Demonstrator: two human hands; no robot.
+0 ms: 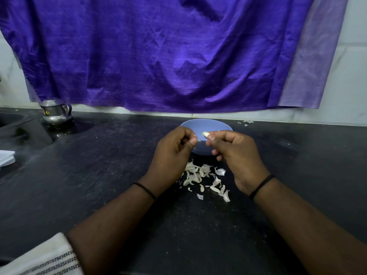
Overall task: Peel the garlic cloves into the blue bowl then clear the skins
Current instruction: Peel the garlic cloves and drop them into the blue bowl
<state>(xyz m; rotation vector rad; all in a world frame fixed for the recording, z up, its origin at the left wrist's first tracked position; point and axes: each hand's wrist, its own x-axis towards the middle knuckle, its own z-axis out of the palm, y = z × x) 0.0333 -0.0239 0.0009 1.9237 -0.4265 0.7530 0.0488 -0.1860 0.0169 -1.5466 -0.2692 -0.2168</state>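
The right hand's grip (pixel 236 151) pinches one garlic clove (pixel 205 134) at thumb and fingertip, held over the blue bowl (pixel 206 126). The left hand (pixel 172 153), fingers curled, pinches a tiny scrap of skin (pixel 195 134) just left of the clove. The hands hide the bowl's near half, so its contents cannot be made out. Loose skins (pixel 204 179) lie scattered on the bench (pixel 119 175) nearer than the bowl, between the wrists, too many to count surely.
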